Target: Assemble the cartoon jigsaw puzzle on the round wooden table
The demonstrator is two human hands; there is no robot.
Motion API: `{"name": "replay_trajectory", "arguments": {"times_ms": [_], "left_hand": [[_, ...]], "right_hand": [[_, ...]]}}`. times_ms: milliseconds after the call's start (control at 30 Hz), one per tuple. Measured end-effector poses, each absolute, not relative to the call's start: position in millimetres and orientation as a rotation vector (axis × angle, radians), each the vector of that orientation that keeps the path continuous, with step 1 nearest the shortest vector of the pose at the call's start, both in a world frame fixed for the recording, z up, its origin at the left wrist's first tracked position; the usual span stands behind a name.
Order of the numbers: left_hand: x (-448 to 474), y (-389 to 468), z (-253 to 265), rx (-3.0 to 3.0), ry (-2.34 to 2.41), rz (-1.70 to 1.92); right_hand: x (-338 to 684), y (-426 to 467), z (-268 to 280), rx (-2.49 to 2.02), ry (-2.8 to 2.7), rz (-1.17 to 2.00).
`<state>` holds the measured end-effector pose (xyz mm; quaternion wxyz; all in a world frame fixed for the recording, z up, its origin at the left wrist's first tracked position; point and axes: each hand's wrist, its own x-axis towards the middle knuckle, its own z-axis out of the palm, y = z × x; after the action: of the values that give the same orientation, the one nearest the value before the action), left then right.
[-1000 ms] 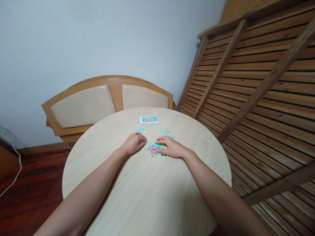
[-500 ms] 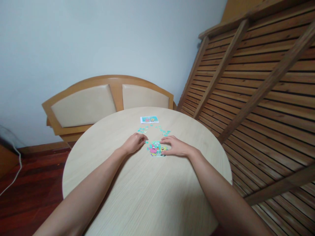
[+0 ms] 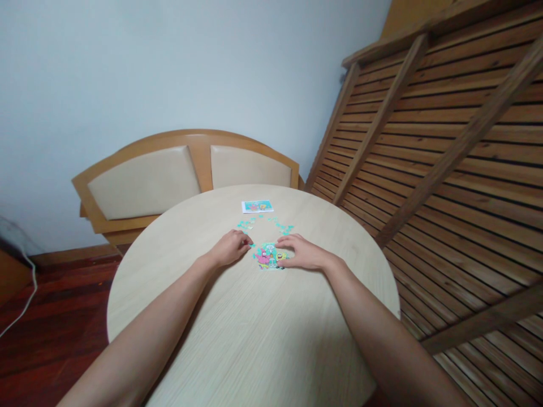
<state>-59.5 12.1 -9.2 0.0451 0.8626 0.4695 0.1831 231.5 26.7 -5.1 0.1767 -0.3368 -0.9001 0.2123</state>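
Note:
A partly joined jigsaw puzzle [image 3: 268,258] with pink, yellow and teal cartoon figures lies flat on the round table [image 3: 254,328]. My right hand [image 3: 302,251] rests at its right side, thumb and fingers apart, touching its edge. Just left of the puzzle is my left hand [image 3: 232,247], its fingertips pinched on a small teal puzzle piece [image 3: 252,245]. Beyond the hands, several loose teal pieces lie in two groups, left pieces [image 3: 245,225] and right pieces [image 3: 284,229].
A picture card [image 3: 257,206] with a similar cartoon lies farther back on the table. Behind the table stands a padded wooden headboard [image 3: 203,164] against the wall. A slatted wooden frame [image 3: 424,141] leans at the right. A white cable [image 3: 31,288] hangs at the left.
The teal piece at my left fingertips has turned or shifted slightly. My right hand stays at the puzzle's right edge, almost unmoved.

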Motion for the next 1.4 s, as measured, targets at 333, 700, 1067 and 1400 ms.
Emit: {"name": "replay_trajectory", "arguments": {"times_ms": [333,700,1067,1400], "left_hand": [[-54.1,13.8,-13.0,2.621,1.502,0.531],[-53.7,11.3,-10.5,2.57,1.418,0.574],[-44.7,7.1,-5.1,2.201,1.272,0.794],[-21.6,2.5,-5.3,1.857,1.04,0.936]], "right_hand": [[230.0,25.7,-4.2,-0.966,-2.566,0.614],[230.0,29.0,-8.3,-0.931,-2.569,0.61],[216.1,21.7,-3.7,-0.819,-2.481,0.495],[196.1,11.3,4.5,-0.823,-2.162,0.804]]}}
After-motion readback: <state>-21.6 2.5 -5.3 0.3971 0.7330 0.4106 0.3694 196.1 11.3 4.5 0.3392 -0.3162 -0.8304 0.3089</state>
